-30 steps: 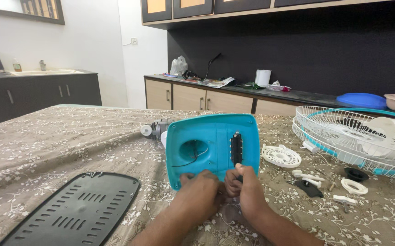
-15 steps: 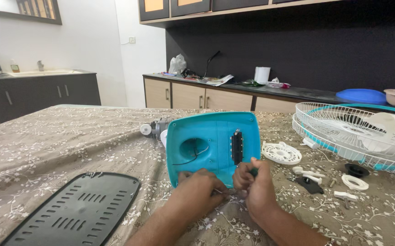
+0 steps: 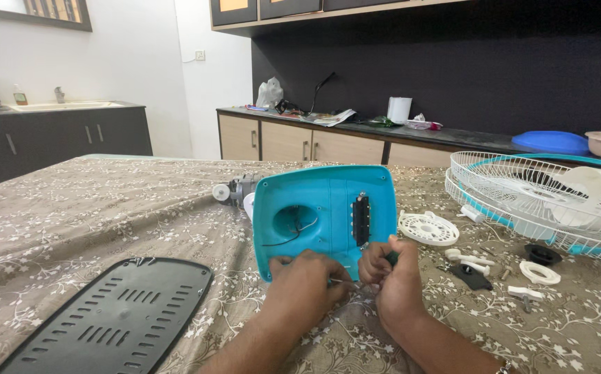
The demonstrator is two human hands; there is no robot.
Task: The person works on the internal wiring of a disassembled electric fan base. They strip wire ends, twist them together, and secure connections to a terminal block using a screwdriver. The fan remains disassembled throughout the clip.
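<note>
one teal fan base (image 3: 321, 211), one black plate (image 3: 117, 315), one fan grille (image 3: 529, 197)

fan base (image 3: 314, 215) centre, grille (image 3: 522, 194) right — cover (image 3: 117, 315) left

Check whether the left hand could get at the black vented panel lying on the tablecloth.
Probably yes: the black vented panel lies flat just beside the left hand, nothing between them, though that hand is busy at the turquoise housing.

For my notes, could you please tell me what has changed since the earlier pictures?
Little: the right hand closed round a dark tool handle and shifted slightly right; the left hand stays at the lower edge of the turquoise fan base. Black panel and fan grille unmoved.
</note>
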